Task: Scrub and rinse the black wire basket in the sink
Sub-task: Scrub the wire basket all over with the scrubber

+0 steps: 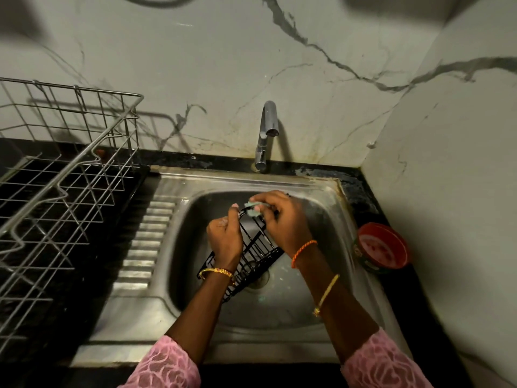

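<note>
Head view, from the left: one silver wire dish rack [64, 175] stands on the dark counter [84, 275] against the marble wall, and nothing can be seen in it. Next comes the ribbed drainboard of the steel sink [145, 247], and behind the basin one chrome tap [267, 135] with no water visible at its spout. Inside the basin, above the drain [258, 278], is the one black wire basket [251, 247]. It holds nothing. Its long axis runs on a slant, the lower end pointing toward the near left of the basin and the upper end rising toward the back wall, so that it is tilted rather than flat.

Two hands work on it. The left hand [223, 239] is curled around the left side wire of the basket, thumb up at the top rim. The right hand [282, 219] has its fingers bent over the basket's upper end, pinching one small pale green scrubber [253, 210] against the wire. Both wrists carry bangles, and pink patterned sleeves cover the forearms at the lower edge.

Farther right, on the counter just beside the sink's rim, sits one round red tub [383, 247] with something pale pink inside; what it is cannot be made out.
</note>
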Demonstrator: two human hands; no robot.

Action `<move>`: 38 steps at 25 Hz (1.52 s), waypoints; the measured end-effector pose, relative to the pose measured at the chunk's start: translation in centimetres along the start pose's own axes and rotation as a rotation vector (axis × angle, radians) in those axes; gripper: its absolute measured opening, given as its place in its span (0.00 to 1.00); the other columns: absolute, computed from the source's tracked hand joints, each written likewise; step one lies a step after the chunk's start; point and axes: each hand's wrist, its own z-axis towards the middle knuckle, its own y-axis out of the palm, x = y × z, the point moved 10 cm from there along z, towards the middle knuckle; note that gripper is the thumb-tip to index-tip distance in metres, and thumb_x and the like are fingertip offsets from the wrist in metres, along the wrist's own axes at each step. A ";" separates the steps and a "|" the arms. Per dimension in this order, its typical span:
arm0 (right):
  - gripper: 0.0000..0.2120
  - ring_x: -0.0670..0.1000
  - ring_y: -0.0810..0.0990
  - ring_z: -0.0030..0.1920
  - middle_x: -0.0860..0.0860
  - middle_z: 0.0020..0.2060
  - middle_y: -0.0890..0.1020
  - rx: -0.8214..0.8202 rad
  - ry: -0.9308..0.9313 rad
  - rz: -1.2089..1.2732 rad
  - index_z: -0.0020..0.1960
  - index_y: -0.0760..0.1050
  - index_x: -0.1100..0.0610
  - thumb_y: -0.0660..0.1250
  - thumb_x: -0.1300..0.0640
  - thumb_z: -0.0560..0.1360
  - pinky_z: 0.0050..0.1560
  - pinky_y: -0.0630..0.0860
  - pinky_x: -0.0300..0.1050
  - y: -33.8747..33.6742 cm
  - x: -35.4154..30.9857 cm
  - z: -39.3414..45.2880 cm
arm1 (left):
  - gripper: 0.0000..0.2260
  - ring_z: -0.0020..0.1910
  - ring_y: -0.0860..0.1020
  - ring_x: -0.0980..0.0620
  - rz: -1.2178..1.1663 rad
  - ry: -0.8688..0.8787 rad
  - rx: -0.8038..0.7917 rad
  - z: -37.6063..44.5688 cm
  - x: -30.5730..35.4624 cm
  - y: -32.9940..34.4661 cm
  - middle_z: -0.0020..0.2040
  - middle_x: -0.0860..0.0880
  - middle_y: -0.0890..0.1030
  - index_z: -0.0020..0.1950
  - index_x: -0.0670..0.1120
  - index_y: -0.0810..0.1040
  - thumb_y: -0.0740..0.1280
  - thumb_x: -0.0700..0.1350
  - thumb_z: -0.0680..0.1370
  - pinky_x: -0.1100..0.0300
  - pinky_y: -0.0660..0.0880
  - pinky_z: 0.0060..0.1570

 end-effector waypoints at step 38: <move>0.06 0.45 0.81 0.46 0.53 0.46 0.82 0.259 0.226 0.204 0.48 0.81 0.60 0.69 0.66 0.72 0.47 0.76 0.33 -4.9 3.3 -7.4 | 0.26 0.23 0.59 0.54 0.256 -0.060 0.086 -1.4 3.2 -0.1 0.22 0.51 0.60 0.23 0.48 0.59 0.62 0.50 0.80 0.65 0.55 0.22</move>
